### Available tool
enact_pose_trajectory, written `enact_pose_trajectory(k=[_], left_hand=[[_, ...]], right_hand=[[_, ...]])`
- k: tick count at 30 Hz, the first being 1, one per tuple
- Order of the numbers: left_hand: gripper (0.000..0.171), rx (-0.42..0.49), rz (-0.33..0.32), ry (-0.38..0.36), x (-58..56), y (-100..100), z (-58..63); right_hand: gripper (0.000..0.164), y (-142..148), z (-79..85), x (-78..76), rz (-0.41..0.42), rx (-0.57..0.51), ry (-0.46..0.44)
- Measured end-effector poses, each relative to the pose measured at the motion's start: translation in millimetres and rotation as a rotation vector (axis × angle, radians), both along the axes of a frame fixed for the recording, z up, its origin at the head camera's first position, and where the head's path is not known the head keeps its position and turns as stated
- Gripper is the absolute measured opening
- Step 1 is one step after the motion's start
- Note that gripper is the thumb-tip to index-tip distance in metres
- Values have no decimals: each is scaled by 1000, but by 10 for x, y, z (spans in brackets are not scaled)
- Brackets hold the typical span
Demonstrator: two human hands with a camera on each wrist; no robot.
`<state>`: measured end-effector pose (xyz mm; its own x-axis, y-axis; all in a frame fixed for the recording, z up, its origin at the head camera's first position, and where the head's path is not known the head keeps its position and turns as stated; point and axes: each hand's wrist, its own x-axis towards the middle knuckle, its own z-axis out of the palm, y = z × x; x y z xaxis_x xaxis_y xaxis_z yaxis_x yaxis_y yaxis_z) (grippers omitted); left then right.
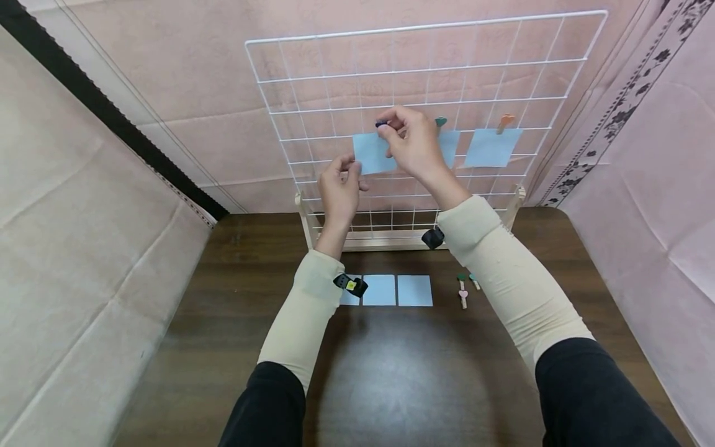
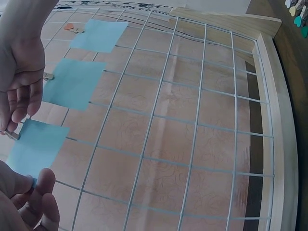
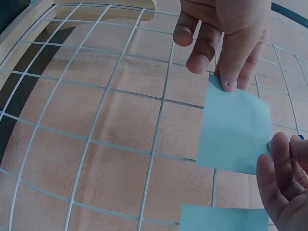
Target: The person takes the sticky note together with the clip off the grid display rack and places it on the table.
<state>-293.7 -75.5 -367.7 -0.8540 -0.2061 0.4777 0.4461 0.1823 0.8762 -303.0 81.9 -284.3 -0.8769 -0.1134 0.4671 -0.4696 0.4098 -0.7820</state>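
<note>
Now, in the head view, the right hand is pinching a dark-topped clip at the top edge of the left blue paper on the rack; the left hand is pinching its bottom left corner. In the left wrist view, the paper is lying between both hands. In the right wrist view, the clip's tip is meeting the edge.

A dark brown wood-grain counter fills the lower middle, a soft pale sheen of light on its near part. Creased, pale pink sheeting forms the back wall. A cream left wall meets it along a black strip; the pinkish right wall carries a dark floral border.
</note>
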Motion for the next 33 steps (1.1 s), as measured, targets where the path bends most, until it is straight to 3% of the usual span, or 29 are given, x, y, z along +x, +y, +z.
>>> enact_pose_trajectory(k=[16,24,33], left_hand=[[25,-14,-13,-14,160,-120,-23],[24,12,-33,6,266,-194,-47],[23,-1,-12,55,337,-289,-113]], right_hand=[[24,151,-9,83,-48,-64,15],[24,272,-55,217,-36,-89,29],[24,370,-119,359,-28,-94,42]])
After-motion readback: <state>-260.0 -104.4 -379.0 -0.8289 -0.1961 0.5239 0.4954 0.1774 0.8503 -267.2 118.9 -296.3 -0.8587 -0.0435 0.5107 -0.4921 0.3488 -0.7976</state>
